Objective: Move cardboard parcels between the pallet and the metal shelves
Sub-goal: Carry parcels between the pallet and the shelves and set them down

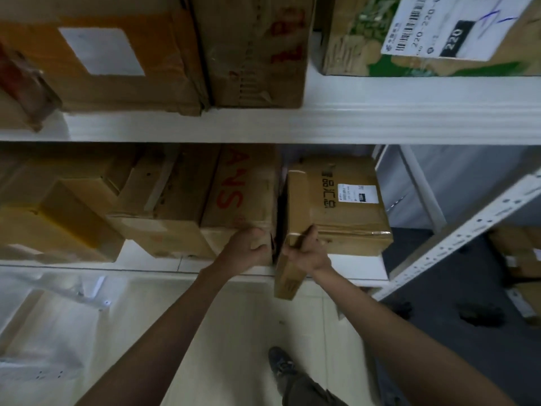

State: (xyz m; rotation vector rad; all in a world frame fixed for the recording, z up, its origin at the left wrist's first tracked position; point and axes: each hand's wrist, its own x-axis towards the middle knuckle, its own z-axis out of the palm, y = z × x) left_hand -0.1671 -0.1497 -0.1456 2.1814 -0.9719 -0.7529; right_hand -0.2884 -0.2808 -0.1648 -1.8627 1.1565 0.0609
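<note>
Parcels crowd two white metal shelves, one parcel held at the lower shelf's edge.

Upright narrow parcel (292, 230) sticks out past the lower shelf (152, 266), gripped by the right hand (304, 250), fingers curled round its near edge. Left hand (248, 247) holds the corner of the red-lettered box (243, 200) beside it. Behind sits one labelled box (345, 200). Upper shelf (380, 121) carries three big boxes.

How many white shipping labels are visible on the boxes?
3: one on the upper-left box, one on the green box upper right, one on the lower-right box. More may be hidden.
</note>
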